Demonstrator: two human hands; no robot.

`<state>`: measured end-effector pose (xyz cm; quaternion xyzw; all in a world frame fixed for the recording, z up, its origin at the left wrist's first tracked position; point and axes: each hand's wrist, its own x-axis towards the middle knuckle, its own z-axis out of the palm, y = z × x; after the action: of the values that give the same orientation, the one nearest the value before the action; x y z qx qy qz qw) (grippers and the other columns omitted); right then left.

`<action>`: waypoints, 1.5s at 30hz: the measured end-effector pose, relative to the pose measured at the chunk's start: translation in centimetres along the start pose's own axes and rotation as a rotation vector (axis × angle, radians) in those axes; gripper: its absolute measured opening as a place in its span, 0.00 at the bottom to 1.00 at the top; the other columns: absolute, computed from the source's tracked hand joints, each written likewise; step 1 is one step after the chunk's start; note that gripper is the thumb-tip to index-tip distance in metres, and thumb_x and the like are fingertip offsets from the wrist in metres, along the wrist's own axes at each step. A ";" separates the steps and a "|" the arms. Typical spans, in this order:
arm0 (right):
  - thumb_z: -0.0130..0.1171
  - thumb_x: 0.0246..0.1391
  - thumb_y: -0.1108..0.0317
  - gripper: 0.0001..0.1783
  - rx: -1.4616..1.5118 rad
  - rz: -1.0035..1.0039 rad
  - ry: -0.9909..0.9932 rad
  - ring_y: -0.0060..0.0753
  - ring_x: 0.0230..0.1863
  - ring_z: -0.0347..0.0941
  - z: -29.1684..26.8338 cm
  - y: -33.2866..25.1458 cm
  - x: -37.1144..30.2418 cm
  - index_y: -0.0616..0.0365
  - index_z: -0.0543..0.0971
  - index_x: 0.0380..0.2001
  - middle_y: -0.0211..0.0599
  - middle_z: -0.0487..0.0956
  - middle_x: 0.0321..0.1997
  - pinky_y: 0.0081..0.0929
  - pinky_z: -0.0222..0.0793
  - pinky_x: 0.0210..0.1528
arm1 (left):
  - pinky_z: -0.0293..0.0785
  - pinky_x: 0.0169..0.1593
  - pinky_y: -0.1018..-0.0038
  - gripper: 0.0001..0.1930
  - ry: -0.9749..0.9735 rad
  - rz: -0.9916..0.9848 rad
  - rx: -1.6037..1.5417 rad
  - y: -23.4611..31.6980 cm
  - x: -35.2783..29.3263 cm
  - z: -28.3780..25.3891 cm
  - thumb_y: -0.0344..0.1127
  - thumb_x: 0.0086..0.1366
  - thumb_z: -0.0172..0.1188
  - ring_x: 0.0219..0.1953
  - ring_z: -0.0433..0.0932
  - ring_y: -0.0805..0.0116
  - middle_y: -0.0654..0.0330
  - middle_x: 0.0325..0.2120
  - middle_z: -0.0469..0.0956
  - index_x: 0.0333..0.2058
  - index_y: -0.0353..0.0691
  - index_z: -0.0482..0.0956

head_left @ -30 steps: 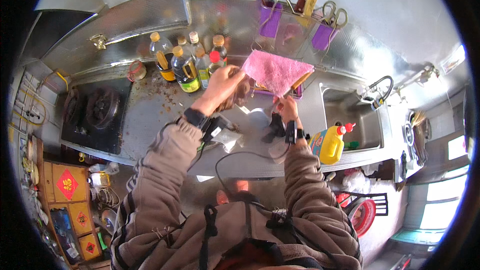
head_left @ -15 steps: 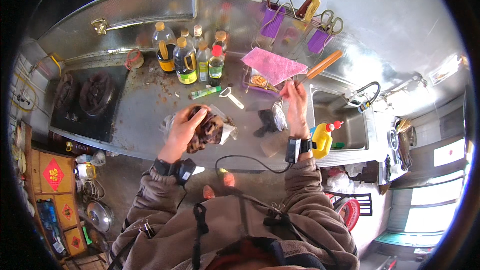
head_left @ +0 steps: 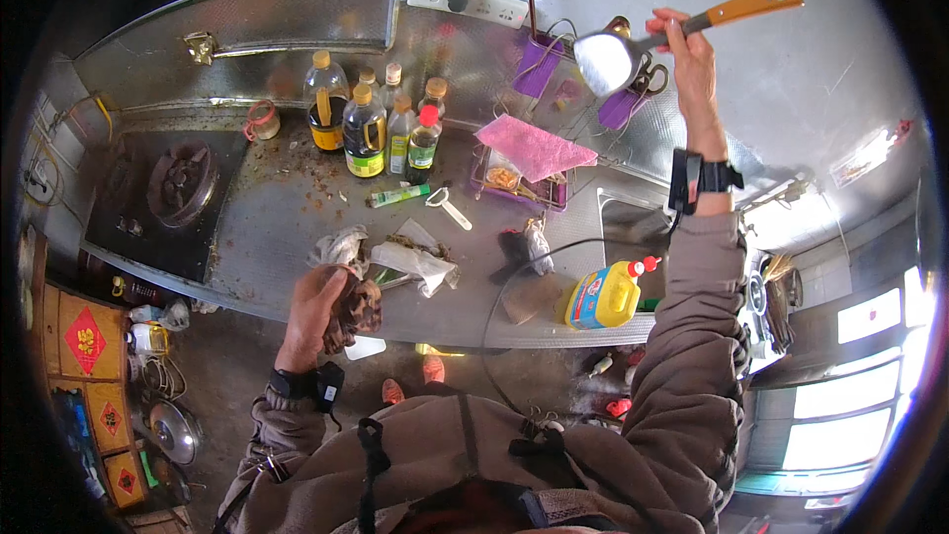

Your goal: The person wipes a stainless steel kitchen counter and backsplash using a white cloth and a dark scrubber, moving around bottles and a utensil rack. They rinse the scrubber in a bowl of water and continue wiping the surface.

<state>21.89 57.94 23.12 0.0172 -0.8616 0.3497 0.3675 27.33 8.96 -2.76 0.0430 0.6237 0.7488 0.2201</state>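
Note:
My right hand (head_left: pixel 686 51) is raised at the far right, level with the wall rack. Its fingers close round the neck of a spatula (head_left: pixel 605 61) with a shiny metal blade and an orange-brown handle. The blade points left and partly covers the rack and the scissors (head_left: pixel 647 77). My left hand (head_left: pixel 314 314) grips a bunched brown-and-black patterned cloth (head_left: pixel 356 314) at the counter's front edge. Just beyond that cloth lie a crumpled white plastic bag (head_left: pixel 341 245) and a white wrapper (head_left: pixel 420 259).
Several sauce bottles (head_left: pixel 364 138) stand at the back of the counter (head_left: pixel 267 267). A green tube (head_left: pixel 399 196) and a white peeler (head_left: pixel 451 208) lie before them. A pink cloth (head_left: pixel 534 146) covers part of a purple basket. A yellow jug (head_left: pixel 605 297) stands by the sink; a stove (head_left: pixel 178 188) is left.
My right hand has lifted the spatula up and right from beside the pink cloth to the wall rack. My left hand has drawn the patterned cloth nearer and leftward, uncovering the wrapper.

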 end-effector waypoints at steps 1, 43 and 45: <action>0.44 0.69 0.60 0.19 -0.006 -0.035 -0.012 0.26 0.47 0.76 0.0 -0.1 1.3 0.60 0.77 0.50 0.37 0.81 0.43 0.24 0.69 0.47 | 0.70 0.34 0.81 0.12 0.001 0.042 0.043 -0.1 0.0 0.0 0.38 0.71 0.54 0.30 0.73 0.82 0.70 0.28 0.76 0.37 0.36 0.80; 0.50 0.65 0.58 0.17 0.035 0.164 -0.398 0.25 0.43 0.76 0.6 4.6 1.4 0.61 0.77 0.46 0.34 0.80 0.40 0.26 0.73 0.44 | 0.67 0.41 0.81 0.11 -0.020 -0.080 -0.002 -4.2 1.8 -0.2 0.37 0.69 0.57 0.35 0.72 0.81 0.68 0.32 0.77 0.39 0.34 0.79; 0.50 0.66 0.60 0.16 0.008 0.188 -0.340 0.25 0.43 0.76 0.3 6.1 0.8 0.61 0.77 0.45 0.34 0.80 0.40 0.26 0.73 0.44 | 0.68 0.40 0.81 0.11 -0.023 -0.076 0.013 -4.0 1.8 -0.2 0.37 0.69 0.57 0.35 0.72 0.81 0.68 0.32 0.77 0.40 0.34 0.79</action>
<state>19.30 62.54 19.89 -0.0030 -0.9077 0.3779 0.1824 26.72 9.97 -7.01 0.0294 0.6272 0.7352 0.2552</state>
